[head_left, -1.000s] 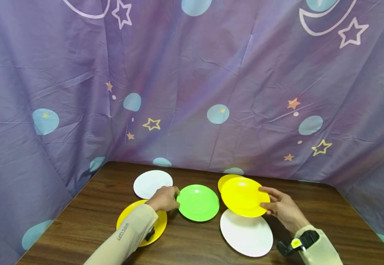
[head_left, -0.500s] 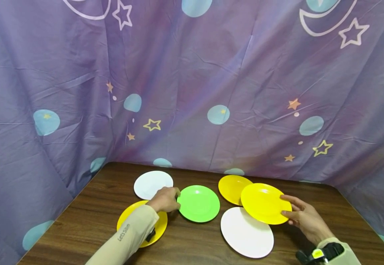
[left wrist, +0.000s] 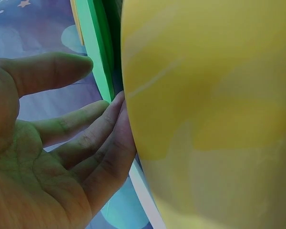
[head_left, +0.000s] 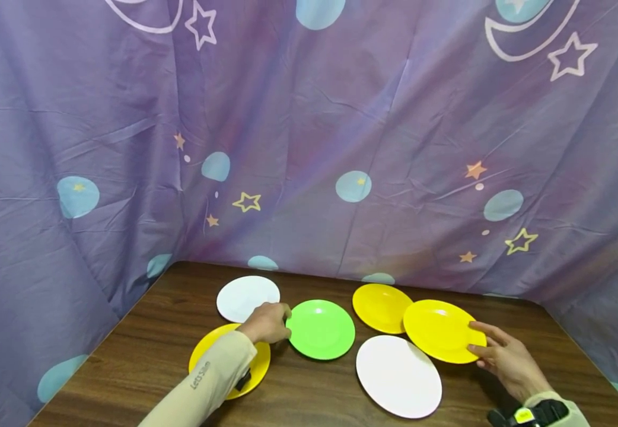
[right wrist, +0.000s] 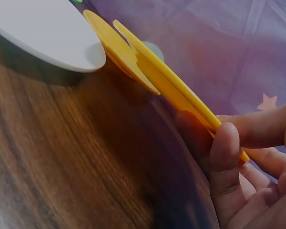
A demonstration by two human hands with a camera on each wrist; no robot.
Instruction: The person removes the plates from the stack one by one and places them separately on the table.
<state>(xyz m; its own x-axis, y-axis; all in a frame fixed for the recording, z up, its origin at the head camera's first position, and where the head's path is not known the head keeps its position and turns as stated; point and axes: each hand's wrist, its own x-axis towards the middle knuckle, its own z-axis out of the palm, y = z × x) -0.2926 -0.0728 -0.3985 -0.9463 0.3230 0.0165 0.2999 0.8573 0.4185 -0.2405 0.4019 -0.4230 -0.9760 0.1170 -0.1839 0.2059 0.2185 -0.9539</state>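
Note:
At the right, my right hand pinches the right rim of a bright yellow plate between thumb and fingers. In the right wrist view this yellow plate is seen edge-on, tilted against the wood. Another yellow plate lies just behind and left of it; whether they touch I cannot tell. A green plate lies mid-table. My left hand is at its left rim; in the left wrist view the thumb and loosely bent fingers touch the edge of the green plate.
A white plate lies in front of the yellow ones. Another white plate is at the back left, and a yellow plate lies partly under my left forearm. A purple patterned curtain hangs behind the brown wooden table.
My right hand has carried the yellow plate rightward and slightly nearer, uncovering most of the other yellow plate and the white plate. My left hand keeps its place by the green plate.

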